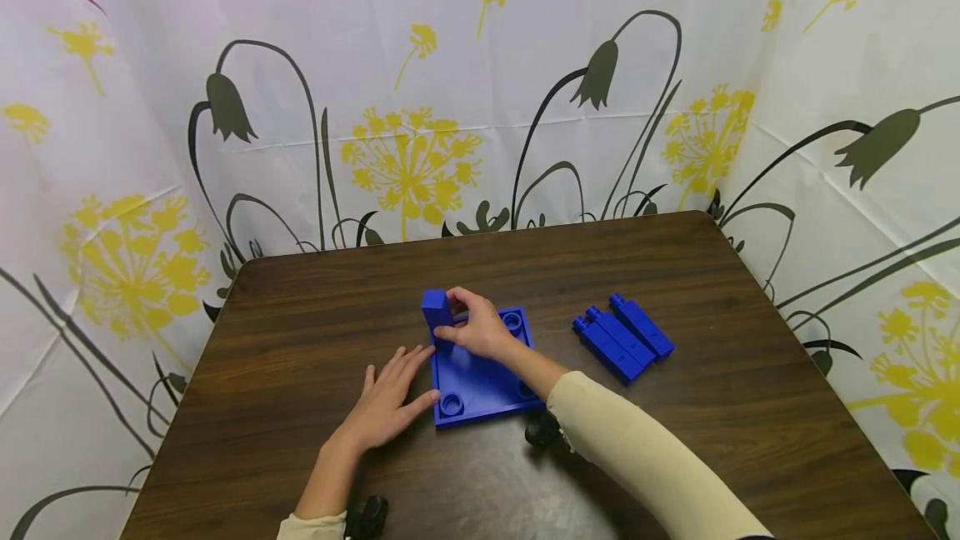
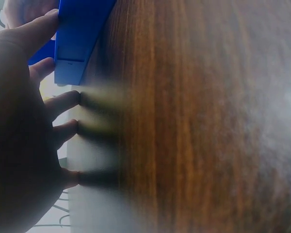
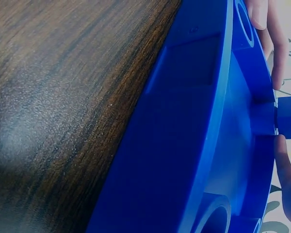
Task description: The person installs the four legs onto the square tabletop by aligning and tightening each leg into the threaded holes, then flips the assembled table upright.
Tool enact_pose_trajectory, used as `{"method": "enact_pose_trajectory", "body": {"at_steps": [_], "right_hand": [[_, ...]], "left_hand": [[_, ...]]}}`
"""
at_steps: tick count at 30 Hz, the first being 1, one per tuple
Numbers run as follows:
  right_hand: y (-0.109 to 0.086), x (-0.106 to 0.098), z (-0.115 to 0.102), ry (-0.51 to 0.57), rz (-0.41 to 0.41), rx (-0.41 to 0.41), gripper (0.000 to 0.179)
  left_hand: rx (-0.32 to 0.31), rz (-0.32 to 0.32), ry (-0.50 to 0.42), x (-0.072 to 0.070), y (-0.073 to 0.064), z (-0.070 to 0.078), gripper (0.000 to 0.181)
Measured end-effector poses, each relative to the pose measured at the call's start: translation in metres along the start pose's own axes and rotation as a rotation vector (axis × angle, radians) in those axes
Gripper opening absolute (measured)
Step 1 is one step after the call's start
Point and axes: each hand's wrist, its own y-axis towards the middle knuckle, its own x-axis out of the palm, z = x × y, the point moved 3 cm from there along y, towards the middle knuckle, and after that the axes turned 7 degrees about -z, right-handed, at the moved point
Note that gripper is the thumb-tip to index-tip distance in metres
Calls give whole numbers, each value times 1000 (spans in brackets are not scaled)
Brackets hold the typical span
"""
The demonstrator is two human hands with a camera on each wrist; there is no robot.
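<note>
While your left hand (image 1: 386, 407), fingers apart, touches the blue socketed panel (image 1: 476, 383), your right hand (image 1: 482, 330) pinches a blue block (image 1: 435, 304).
Between thumb and fingers, the block stands upright at the panel's corner.

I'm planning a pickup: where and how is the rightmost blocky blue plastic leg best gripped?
Probably mid-length on that blocky blue plastic leg, the right hand, once free, coming from above right: it lies flat, its right long side unobstructed, while a similar leg lies close on its left.
</note>
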Motion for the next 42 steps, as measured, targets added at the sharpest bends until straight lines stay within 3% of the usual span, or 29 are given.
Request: {"method": "enact_pose_trajectory", "body": {"at_steps": [6, 14, 21, 33, 42], "right_hand": [[0, 0, -1, -23, -6, -4, 43], [0, -1, 1, -59, -61, -6, 57], [2, -4, -2, 3, -128, -70, 71], [4, -5, -3, 25, -186, -46, 77], [6, -6, -6, 90, -287, -63, 84]], "left_hand": [[-1, -1, -5, 0, 0, 0, 70], [1, -4, -7, 0, -1, 0, 70], [3, -1, -4, 0, -1, 0, 69], [9, -1, -14, -1, -1, -1, 69], [9, 2, -19, 0, -2, -1, 69]]}}
